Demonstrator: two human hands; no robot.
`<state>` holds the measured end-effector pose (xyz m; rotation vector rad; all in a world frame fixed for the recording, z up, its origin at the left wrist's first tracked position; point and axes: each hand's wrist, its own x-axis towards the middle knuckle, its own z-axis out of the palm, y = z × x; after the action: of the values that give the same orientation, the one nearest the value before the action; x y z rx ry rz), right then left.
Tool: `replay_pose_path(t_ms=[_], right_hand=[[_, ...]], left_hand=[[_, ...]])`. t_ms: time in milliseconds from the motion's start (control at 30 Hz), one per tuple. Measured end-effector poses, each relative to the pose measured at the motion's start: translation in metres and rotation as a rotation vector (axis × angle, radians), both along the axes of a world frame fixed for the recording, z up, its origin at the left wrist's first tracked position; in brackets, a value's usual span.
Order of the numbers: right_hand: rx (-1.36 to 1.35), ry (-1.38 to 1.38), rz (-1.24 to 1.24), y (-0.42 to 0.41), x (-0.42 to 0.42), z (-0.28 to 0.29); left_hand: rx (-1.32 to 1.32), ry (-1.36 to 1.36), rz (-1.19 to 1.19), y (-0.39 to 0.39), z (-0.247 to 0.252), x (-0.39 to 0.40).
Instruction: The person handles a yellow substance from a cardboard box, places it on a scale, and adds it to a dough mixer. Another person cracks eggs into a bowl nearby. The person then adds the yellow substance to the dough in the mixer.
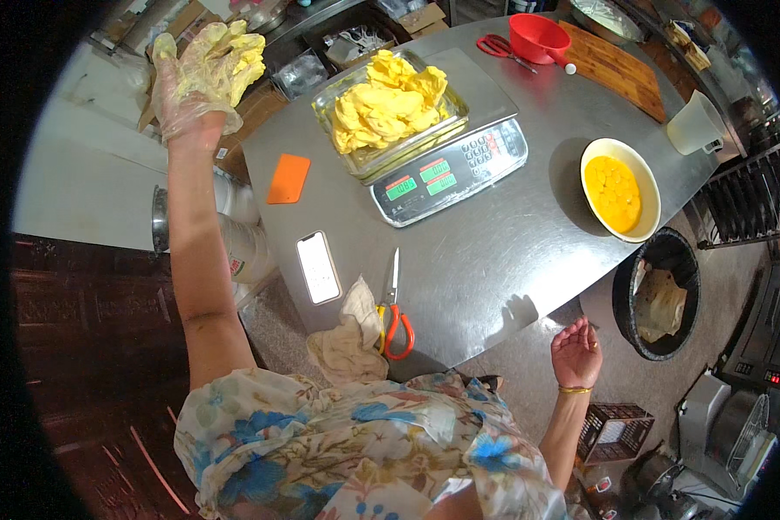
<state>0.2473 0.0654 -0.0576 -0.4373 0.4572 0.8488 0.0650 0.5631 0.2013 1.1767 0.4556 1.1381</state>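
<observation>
My left hand (pixel 192 78), in a clear plastic glove, is raised beyond the table's left edge. It holds a soft yellow lump (pixel 248 62) that looks like butter or dough, with smears across the glove. A larger heap of the same yellow mass (pixel 393 101) fills a glass or clear plastic tray (pixel 422 138) on a digital scale (pixel 452 175), whose displays are lit. My right hand (pixel 576 354) is bare and hangs off the table's near right edge. Its palm faces up, fingers a little curled, with nothing in it.
On the steel table (pixel 494 260) lie an orange scraper (pixel 288 179), a phone (pixel 318 268), scissors (pixel 393 305) and a cloth (pixel 351 344). A bowl of egg yolks (pixel 613 194), red strainer-like pan (pixel 538 40), cutting board (pixel 614 65) and jug (pixel 694 123) stand right. A black bin (pixel 656 296) is below.
</observation>
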Motion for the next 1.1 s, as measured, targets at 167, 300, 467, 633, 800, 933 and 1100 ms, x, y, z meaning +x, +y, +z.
replay_pose_path(t_ms=[167, 300, 467, 633, 800, 933, 1100], right_hand=[[-0.029, -0.021, -0.037, -0.014, -0.006, 0.003], [-0.005, -0.014, -0.1, -0.041, -0.009, 0.002], [-0.037, -0.005, -0.188, -0.083, -0.017, -0.005], [-0.084, 0.002, -0.266, -0.111, -0.026, -0.012], [-0.072, -0.001, -0.289, -0.103, -0.036, -0.004], [-0.077, 0.023, -0.316, -0.088, -0.038, 0.0], [-0.194, -0.16, -0.336, -0.102, -0.02, 0.011]], left_hand=[[-0.057, -0.022, 0.072, -0.043, 0.01, 0.017], [-0.083, -0.041, -0.045, -0.061, 0.021, 0.026], [0.101, 0.001, -0.027, -0.065, 0.033, 0.028], [0.008, -0.067, -0.06, -0.073, 0.019, 0.044], [-0.072, -0.104, -0.106, -0.049, 0.009, 0.042], [-0.31, -0.156, -0.207, -0.031, -0.024, 0.062], [-0.286, 0.142, -0.314, -0.055, -0.105, 0.125]])
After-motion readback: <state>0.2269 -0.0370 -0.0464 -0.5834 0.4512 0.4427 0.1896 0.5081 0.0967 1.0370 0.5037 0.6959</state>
